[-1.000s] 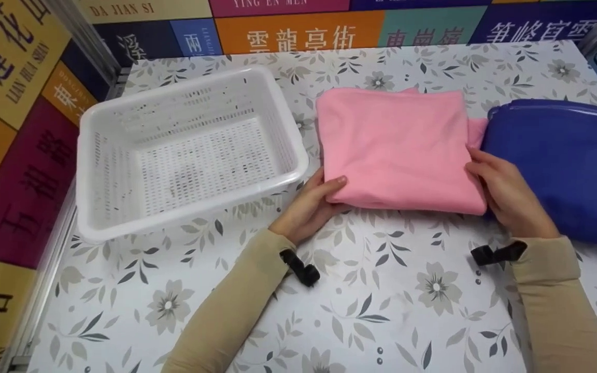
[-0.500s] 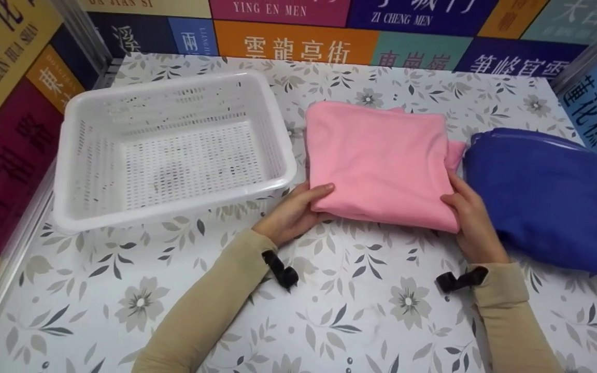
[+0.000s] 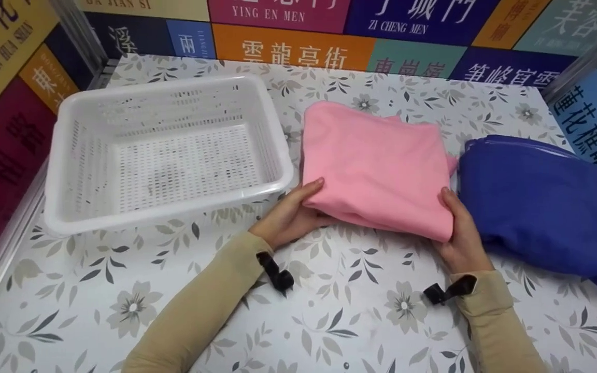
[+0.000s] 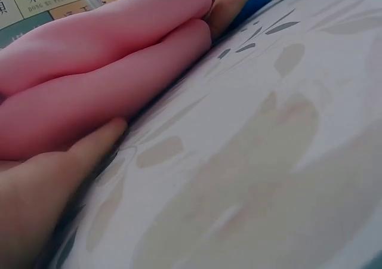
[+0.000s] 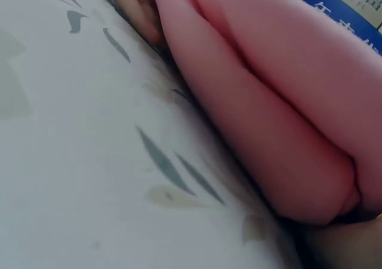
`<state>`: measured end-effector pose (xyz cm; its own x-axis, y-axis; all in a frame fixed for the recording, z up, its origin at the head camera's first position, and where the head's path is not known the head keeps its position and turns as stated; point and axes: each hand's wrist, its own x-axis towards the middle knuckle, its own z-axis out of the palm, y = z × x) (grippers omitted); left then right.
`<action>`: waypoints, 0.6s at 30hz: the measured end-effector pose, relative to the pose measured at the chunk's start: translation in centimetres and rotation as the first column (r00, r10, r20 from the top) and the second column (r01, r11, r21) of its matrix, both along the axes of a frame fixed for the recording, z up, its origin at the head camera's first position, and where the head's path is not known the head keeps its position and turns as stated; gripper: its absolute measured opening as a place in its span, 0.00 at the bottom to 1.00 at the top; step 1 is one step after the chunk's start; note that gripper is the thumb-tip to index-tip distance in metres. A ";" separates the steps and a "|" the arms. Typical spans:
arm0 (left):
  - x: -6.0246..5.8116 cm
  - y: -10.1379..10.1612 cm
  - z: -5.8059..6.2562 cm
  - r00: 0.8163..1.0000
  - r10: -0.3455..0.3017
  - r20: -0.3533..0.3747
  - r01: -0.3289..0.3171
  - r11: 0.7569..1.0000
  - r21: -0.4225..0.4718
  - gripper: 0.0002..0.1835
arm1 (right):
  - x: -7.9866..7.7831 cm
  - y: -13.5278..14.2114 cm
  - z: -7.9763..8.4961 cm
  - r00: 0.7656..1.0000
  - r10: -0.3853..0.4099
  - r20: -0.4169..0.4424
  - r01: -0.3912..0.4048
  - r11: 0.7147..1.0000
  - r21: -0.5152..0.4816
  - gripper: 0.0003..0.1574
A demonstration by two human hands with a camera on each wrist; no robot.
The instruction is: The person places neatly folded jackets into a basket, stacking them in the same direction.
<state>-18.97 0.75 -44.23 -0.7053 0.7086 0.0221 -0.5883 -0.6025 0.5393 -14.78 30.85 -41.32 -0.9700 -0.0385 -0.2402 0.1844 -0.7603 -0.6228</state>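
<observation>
A folded pink cloth lies between both hands in the head view, with a small pink flap showing at its right side. My left hand holds its front left corner, thumb on top and fingers tucked underneath. At the front right corner my right hand grips it, thumb along the upper edge and the other fingers hidden below. Thick rounded folds of the pink cloth show in the left wrist view, low over the table. The right wrist view shows the same pink cloth with its front folds.
A white perforated plastic basket stands to the left, its rim close to the cloth. Folded dark blue fabric lies at the right. The table has a floral cover, and printed panels rise behind it.
My right hand has slid from the cloth's right side to under its front right corner. The cloth's right part has shifted and creased a little. The head view has also turned.
</observation>
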 end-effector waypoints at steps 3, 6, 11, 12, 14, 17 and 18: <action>0.1 -0.2 -0.4 1.000 -0.015 -0.011 0.015 1.000 -0.002 0.31 | 0.1 -0.1 -0.5 0.995 0.069 -0.077 -0.072 0.996 -0.043 0.25; 0.1 -0.5 -0.2 1.000 -0.010 0.010 0.010 1.000 -0.013 0.31 | 0.4 -0.6 -0.7 0.987 0.106 -0.124 -0.116 0.990 -0.080 0.27; 0.2 -0.3 -0.6 0.999 0.031 0.028 -0.031 1.000 0.004 0.32 | 0.5 -1.1 -1.0 0.992 0.110 -0.066 -0.112 0.993 -0.035 0.27; 0.2 -0.3 -0.6 0.999 0.036 0.026 -0.036 0.999 0.001 0.33 | 0.6 -1.2 -1.0 0.994 0.094 -0.046 -0.096 0.995 -0.030 0.28; 0.1 -0.2 -0.5 0.999 0.045 0.021 -0.045 0.999 -0.014 0.33 | 0.5 -1.5 -0.9 0.998 0.064 -0.018 -0.064 0.998 -0.006 0.30; -0.1 -0.1 -0.3 0.998 0.062 0.016 -0.061 0.997 -0.041 0.32 | 0.4 -1.8 -0.7 0.999 0.035 0.002 -0.035 0.999 -0.002 0.34; -0.1 -0.1 -0.2 0.998 0.066 0.019 -0.065 0.997 -0.048 0.32 | 0.4 -1.9 -0.6 0.999 0.034 0.007 -0.034 0.999 -0.001 0.34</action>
